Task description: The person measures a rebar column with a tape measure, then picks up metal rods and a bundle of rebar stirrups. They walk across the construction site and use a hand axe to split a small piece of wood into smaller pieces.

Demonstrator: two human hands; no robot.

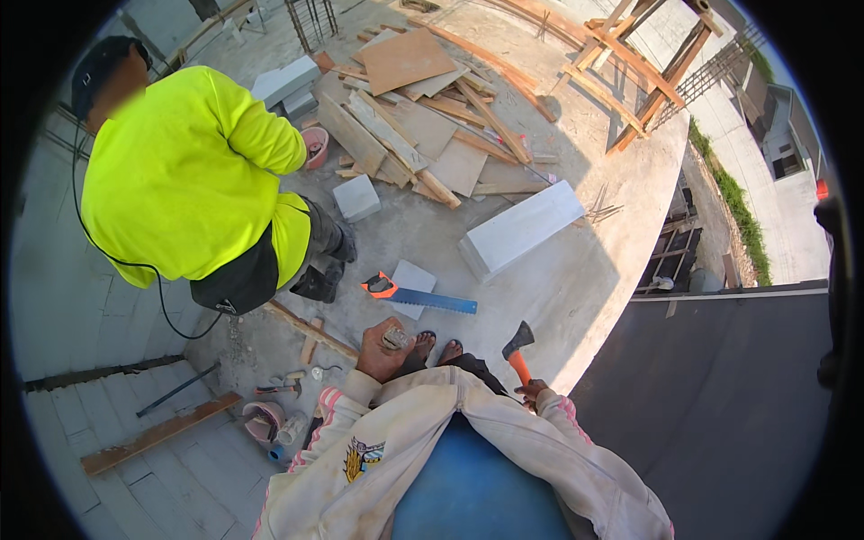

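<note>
My right hand (535, 392) is closed round the orange handle of a hatchet (519, 349), whose dark head points up and away from me. On the left, my left hand (382, 353) is closed round a small greyish-brown piece (395, 337); its kind is hard to make out. Just beyond that hand, a handsaw (423, 298) with a blue blade and an orange and black handle lies across a flat white block (413, 277). Farther off to the right rests a long white block (522, 230).
A co-worker in a bright yellow top (193, 162) stands at left, near a pink bucket (315, 147). Scrap boards (409, 63) are heaped beyond. A hammer (286, 387) and another bucket (263, 420) are at lower left. The concrete floor's edge (650, 261) runs along the right, beside a wooden frame (630, 67).
</note>
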